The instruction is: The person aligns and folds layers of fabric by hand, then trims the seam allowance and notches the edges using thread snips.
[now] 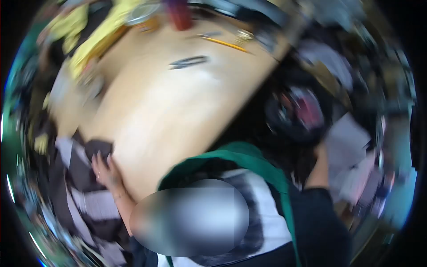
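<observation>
My left hand (pixel 105 172) lies at the table's left edge, its fingers apart and stretched over a dark brown piece of cloth (pixel 98 146). More brown and pale grey cloth (pixel 94 204) hangs below it. On the right, my right forearm (pixel 318 170) reaches down beside a dark round container (pixel 275 118) with pink and red things (pixel 307 109) in it. The fingers of that hand are hidden and blurred, so its hold does not show. A pair of thread snips (pixel 189 62) rests on the table.
The wooden table (pixel 155 115) slants across the view. At its far end are a yellow pencil (pixel 227 44), a red cup (pixel 179 18), a round tin (pixel 144 20) and yellow cloth (pixel 95 49). Pale fabric (pixel 349 142) is piled at the right.
</observation>
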Demonstrator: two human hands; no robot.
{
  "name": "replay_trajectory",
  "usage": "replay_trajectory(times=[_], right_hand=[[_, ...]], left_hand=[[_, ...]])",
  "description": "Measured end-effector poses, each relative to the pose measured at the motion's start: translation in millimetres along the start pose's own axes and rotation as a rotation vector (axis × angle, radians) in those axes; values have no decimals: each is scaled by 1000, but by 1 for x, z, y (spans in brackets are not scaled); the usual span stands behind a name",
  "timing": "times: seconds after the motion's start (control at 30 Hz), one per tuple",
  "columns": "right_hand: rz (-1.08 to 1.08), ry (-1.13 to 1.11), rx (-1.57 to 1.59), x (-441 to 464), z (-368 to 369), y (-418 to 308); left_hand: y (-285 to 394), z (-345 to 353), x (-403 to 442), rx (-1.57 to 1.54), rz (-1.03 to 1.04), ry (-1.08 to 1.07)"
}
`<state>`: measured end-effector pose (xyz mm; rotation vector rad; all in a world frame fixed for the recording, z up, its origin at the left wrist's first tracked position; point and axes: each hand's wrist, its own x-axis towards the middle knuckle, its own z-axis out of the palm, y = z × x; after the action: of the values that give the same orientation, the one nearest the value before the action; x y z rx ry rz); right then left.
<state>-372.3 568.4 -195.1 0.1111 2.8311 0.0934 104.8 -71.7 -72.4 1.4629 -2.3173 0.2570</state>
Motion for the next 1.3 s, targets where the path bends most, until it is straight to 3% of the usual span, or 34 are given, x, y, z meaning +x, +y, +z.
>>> replay_trajectory(times=[0.1,0.2,0.27,0.43,0.5,0.6,0.9,0.93,1.0,1.03,1.1,1.13,1.2,1.3], right_hand=[[-127,-148,99,3,32,-28],[-310,-179,170,26,10,-92],[-433,-208,196,24,-13,-139],[-706,-334,216,-19,-77,-209],[-779,-394,195,-39,-94,-221],[-875,-460,175,-62,-119,-236],[-1172,-563,135,-139,-195,-278],[-1245,-547,152,-150,-206,-296],[-1397,-452,167,-157,-214,-344],[-1357,-404,40,-110,-179,-367],[-1747,-46,219,-170,-185,-415],[-1809,-72,358,-185,-176,-436],[-1889,-10,456,-197,-142,-469],[-1851,176,456,-206,-118,-476]], left_hand=[[7,-5,-4,-129,119,180],[15,-26,-18,-297,48,149],[33,-48,-25,-271,-114,143],[-4,-114,-17,-218,-70,620],[-35,-129,-15,-95,-110,642],[-74,-141,-19,-149,-282,606],[-127,-136,-1,41,-255,525],[-142,-138,7,110,-240,540],[-164,-154,9,306,-499,318],[-164,-167,9,430,-626,203],[-175,-179,7,529,-845,-41],[-190,-182,2,504,-943,-163],[-238,-164,-19,361,-888,-59],[-244,-174,-28,326,-824,-28]])
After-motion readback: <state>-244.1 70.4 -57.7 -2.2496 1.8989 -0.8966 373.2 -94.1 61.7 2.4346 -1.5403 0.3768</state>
